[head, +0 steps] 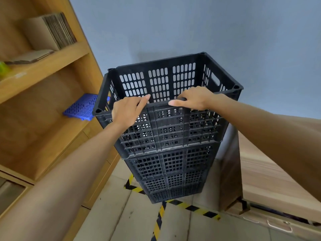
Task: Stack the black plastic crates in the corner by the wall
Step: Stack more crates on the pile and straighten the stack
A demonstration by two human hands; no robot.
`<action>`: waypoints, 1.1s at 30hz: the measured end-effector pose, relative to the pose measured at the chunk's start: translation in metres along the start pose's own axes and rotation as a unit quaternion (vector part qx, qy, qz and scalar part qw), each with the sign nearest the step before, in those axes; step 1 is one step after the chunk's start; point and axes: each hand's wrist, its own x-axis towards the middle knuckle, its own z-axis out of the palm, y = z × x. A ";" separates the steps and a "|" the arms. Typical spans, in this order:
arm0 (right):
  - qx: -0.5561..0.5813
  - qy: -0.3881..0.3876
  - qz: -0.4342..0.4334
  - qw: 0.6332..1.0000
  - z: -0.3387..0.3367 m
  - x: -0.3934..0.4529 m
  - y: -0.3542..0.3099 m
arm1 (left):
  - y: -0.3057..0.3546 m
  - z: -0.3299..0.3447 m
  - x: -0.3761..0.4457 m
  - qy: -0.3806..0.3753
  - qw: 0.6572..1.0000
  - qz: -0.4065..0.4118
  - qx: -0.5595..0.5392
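A tall stack of black perforated plastic crates stands on the floor against the grey-blue wall. The top crate sits on the stack with its open mouth up. My left hand rests on the crate's near rim left of centre, fingers laid over the edge. My right hand grips the same near rim right of centre, fingers curled inside and thumb stretched along the edge. The crate's inside looks empty.
A wooden shelf unit stands to the left, holding flat cardboard and a blue plastic grid piece. A wooden desk is on the right. Yellow-black hazard tape marks the tiled floor below the stack.
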 end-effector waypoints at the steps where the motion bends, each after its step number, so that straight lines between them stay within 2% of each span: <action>1: -0.009 0.008 0.007 1.000 0.002 -0.001 -0.001 | 0.000 0.002 0.002 0.000 1.000 0.002 0.026; 5: -0.036 0.074 0.042 0.996 0.004 -0.006 -0.012 | -0.002 0.007 0.008 -0.016 0.994 -0.010 0.106; 8: -0.049 0.108 0.061 0.991 0.007 -0.006 -0.022 | -0.010 0.010 0.012 -0.025 0.994 -0.004 0.102; 13: -0.058 0.126 0.101 0.985 0.010 -0.003 -0.032 | -0.025 0.010 0.023 -0.038 0.992 0.051 0.112; 17: -0.049 0.154 0.129 0.978 0.016 0.003 -0.038 | -0.041 0.021 0.042 -0.039 0.992 0.094 0.078; 22: -0.061 0.163 0.172 0.970 0.019 0.016 -0.040 | -0.060 0.044 0.079 -0.014 0.990 0.133 0.054; 27: -0.103 0.131 0.182 0.969 0.021 0.031 -0.027 | -0.067 0.067 0.120 0.009 0.986 0.167 0.016; 33: -0.115 0.130 0.192 0.966 0.019 0.048 -0.014 | -0.071 0.087 0.149 0.016 0.982 0.186 0.012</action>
